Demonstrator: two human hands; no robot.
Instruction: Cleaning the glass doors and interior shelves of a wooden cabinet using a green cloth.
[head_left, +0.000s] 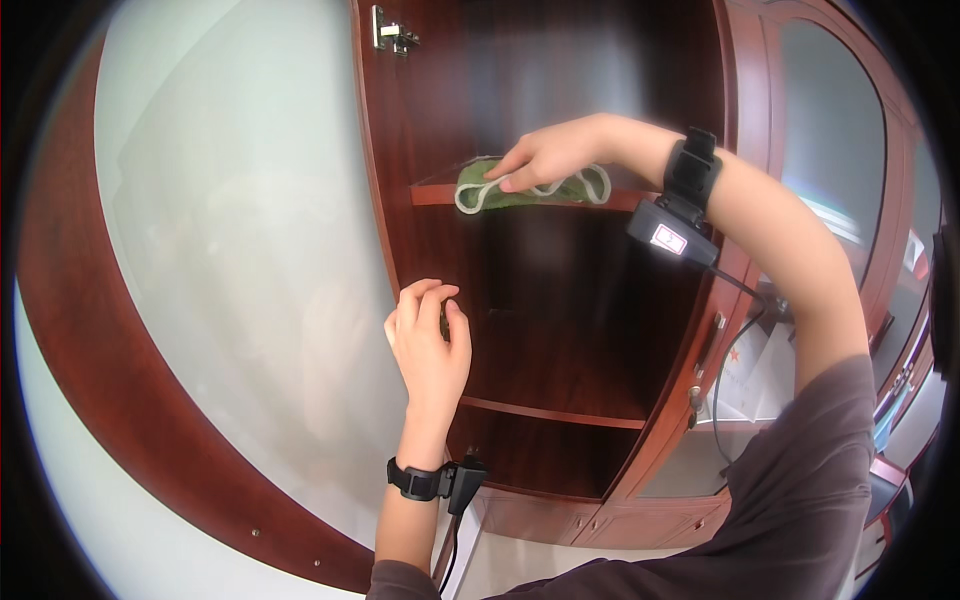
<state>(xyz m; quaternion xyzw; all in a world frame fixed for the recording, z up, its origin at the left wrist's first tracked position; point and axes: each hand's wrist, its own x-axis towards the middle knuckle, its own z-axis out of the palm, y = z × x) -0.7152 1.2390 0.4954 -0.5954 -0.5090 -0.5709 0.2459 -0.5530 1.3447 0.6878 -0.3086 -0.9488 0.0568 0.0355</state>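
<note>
My right hand (551, 157) presses a green cloth (491, 193) with a pale edging against the front edge of the upper wooden shelf (626, 199). The cloth is folded in waves under my fingers and drapes over that edge. Lower and to the left, my left hand (427, 334) is raised beside the cabinet's left side edge, fingers curled and thumb apart. A small dark thing shows between that thumb and the fingers; it cannot be made out. Around both hands stands the reddish-brown wooden cabinet (555, 360), its interior facing me.
The swung-out cabinet door (247, 247) with a pale glass panel fills the left side. A metal hinge (394, 31) sits at the top left. A lower shelf (555, 412) crosses the cabinet. At right, a neighbouring glass door (829, 150) has a lock with a key (694, 401). Cables run from both wrist devices.
</note>
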